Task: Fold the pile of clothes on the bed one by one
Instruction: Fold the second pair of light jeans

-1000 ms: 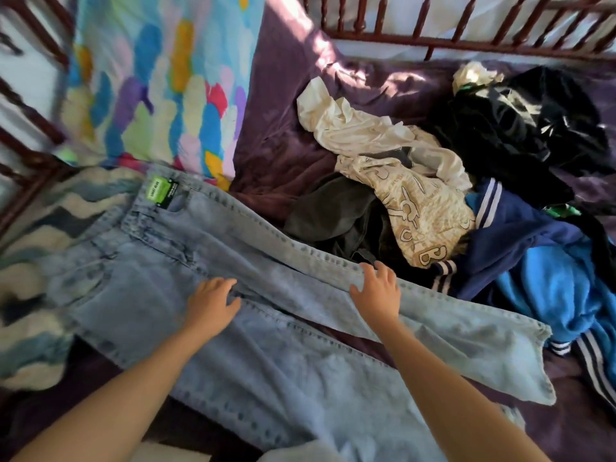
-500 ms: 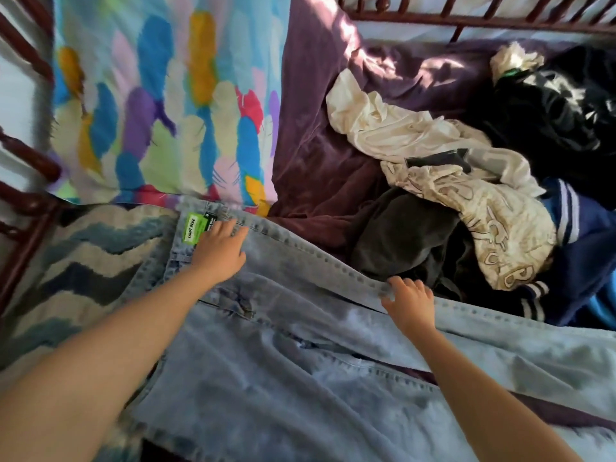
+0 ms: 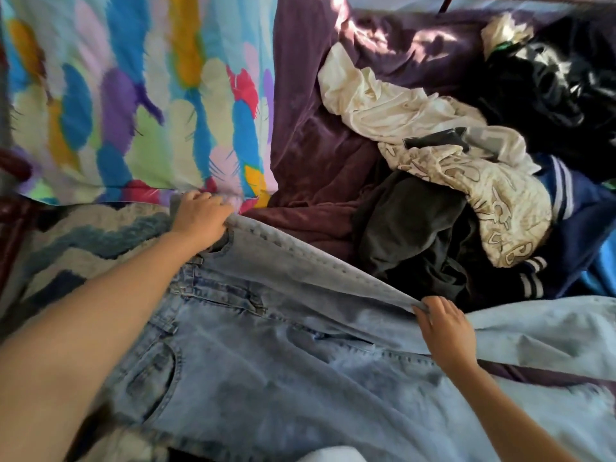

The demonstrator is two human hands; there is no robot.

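The only lettering I can see from here is on the crumpled cream top (image 3: 493,201) lying in the pile, printed in large characters with brown outlines. One character near its lower edge reads as a capital B. The others are broken up by the folds and creases of the cloth, so I cannot make out any whole word on it.

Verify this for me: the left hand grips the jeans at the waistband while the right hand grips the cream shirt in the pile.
Wrong on the right hand: the head view shows it pinching the jeans at a leg's far edge; the cream shirt lies untouched beyond. The left hand does grip the waistband.
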